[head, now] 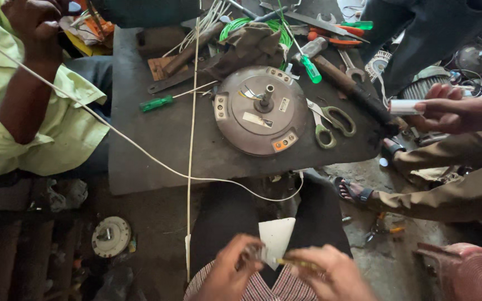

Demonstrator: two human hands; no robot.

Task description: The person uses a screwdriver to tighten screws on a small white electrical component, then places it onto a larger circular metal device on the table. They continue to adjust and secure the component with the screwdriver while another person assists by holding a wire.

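My left hand [231, 268] and my right hand [329, 273] are close together over my lap at the bottom of the view. Between them they hold a small object with a yellowish shaft [292, 262]; the left hand pinches its grey end and the right grips the shaft. What the object is cannot be made out. A white paper piece [277, 237] lies on my lap just beyond the hands. Farther ahead, a round grey fan motor housing [260, 111] rests on a dark work table [157, 156].
Green-handled scissors [330, 122], green screwdrivers [155, 103], a hammer, pliers, a cloth and green wire lie on the table. A white cord [140, 150] crosses it. A person in a light green shirt [34, 111] sits left; another person's hand [447, 108] holds a white roll on the right.
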